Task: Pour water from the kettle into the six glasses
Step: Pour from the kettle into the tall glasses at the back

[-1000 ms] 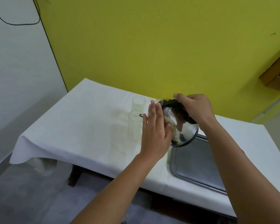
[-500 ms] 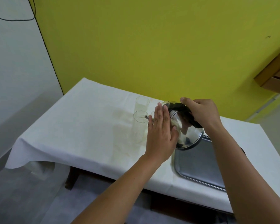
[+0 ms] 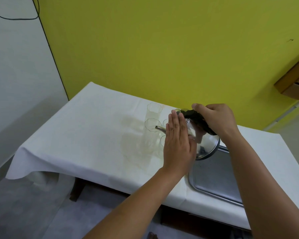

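Both my hands are on the kettle (image 3: pixel 205 145): my right hand (image 3: pixel 217 119) is wrapped around its black handle, tipping it, while my left hand (image 3: pixel 178 144) lies flat and open against its side. Beyond my left fingers, the spout (image 3: pixel 160 128) reaches over clear glasses (image 3: pixel 151 124); I count about five, my left hand hiding some. One tray (image 3: pixel 214 180) sits on the bench (image 3: pixel 93 144) under my right forearm.
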Available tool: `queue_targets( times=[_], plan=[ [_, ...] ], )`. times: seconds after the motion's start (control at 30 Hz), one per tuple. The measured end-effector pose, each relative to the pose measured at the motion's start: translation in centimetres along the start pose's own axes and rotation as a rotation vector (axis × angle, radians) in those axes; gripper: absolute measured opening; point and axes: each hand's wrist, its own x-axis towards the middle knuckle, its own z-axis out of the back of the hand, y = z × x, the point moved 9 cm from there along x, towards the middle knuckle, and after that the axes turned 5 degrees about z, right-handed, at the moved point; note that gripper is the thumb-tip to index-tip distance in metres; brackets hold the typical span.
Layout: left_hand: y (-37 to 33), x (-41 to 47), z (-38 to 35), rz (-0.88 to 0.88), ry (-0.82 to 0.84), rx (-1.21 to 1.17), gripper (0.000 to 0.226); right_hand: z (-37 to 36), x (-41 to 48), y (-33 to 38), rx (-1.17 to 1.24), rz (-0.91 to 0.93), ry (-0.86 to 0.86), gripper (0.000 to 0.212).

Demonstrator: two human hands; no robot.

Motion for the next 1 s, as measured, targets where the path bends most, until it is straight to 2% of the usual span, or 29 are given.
queue_targets(
  times=[0.2,0.47,0.63,0.8,1.0],
  plan=[
    [0.1,0.5,-0.5,0.021,0.008,-0.016,0.064,0.0,0.9,0.3,-0.025,0.034,0.022,0.064],
    [0.4,1.1,-1.2,0.038,-0.024,-0.002,0.065,-0.2,2.1,0.4,-0.012,0.070,0.073,0.052],
    [0.4,1.4,-1.6,0.052,-0.055,0.006,0.064,-0.3,3.0,0.3,-0.015,0.096,0.105,0.064],
    [0.1,1.5,-1.4,0.063,-0.113,-0.041,0.065,-0.2,3.5,0.7,-0.020,0.132,0.122,0.059],
    [0.2,1.7,-1.1,0.089,-0.159,-0.061,0.068,-0.6,4.2,0.9,0.017,0.149,0.174,0.072]
  ],
)
